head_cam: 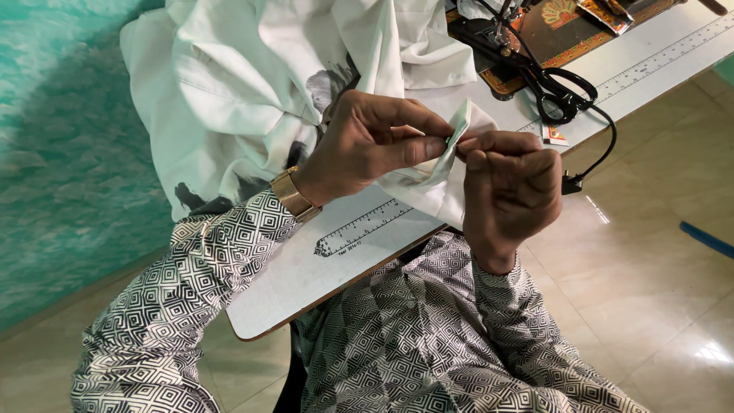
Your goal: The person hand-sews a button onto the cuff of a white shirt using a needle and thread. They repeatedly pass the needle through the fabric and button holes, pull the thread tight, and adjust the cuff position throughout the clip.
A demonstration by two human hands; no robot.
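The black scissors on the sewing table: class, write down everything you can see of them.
The black scissors lie flat on the white sewing table, near its edge beside the printed ruler strip. Both looped handles are dark and glossy; the blades point up toward the sewing machine base, partly lost against it. A black cable runs past the handles. Neither hand touches them.

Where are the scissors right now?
The black scissors lie on the white table at the upper right of the head view, beside the sewing machine base, beyond the right hand.
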